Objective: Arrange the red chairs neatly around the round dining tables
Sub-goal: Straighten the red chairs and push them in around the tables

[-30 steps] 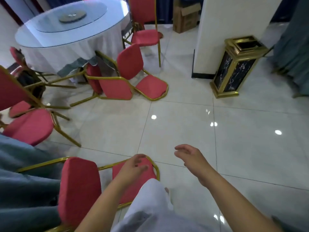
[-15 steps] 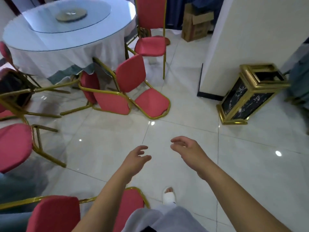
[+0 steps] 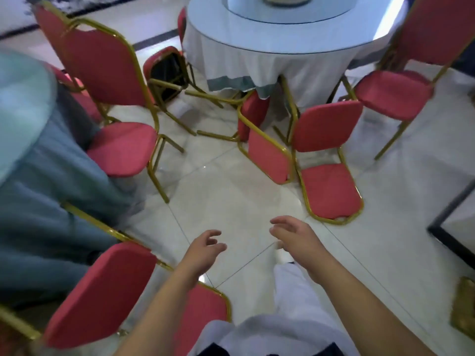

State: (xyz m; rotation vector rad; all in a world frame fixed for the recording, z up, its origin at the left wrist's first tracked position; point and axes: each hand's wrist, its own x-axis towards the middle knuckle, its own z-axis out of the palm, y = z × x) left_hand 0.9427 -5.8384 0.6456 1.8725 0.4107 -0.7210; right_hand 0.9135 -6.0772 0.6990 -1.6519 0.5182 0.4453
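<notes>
My left hand point(image 3: 204, 249) and my right hand point(image 3: 295, 236) reach forward over the floor, fingers loosely curled, holding nothing. Just ahead of my right hand, a red chair with a gold frame lies tipped over point(image 3: 326, 176), tangled with a second fallen chair point(image 3: 267, 155). Both lie below the round white-clothed table point(image 3: 277, 50). Another fallen chair point(image 3: 167, 70) lies at that table's left. One red chair point(image 3: 115, 104) stands upright at the left, and one point(image 3: 401, 91) stands at the table's right. A further chair point(image 3: 102, 291) lies on its side by my left arm.
A second table with a grey-blue cloth point(image 3: 38, 176) fills the left edge. A white pillar with a black base point(image 3: 452, 222) stands at the right, and a gold bin's corner point(image 3: 465, 304) shows below it. Glossy white tile floor point(image 3: 231, 201) lies open between the chairs.
The view has swung left and moved closer to the white table and the fallen chairs. The bin has slid to the right edge. Both hands stay empty, reaching forward.
</notes>
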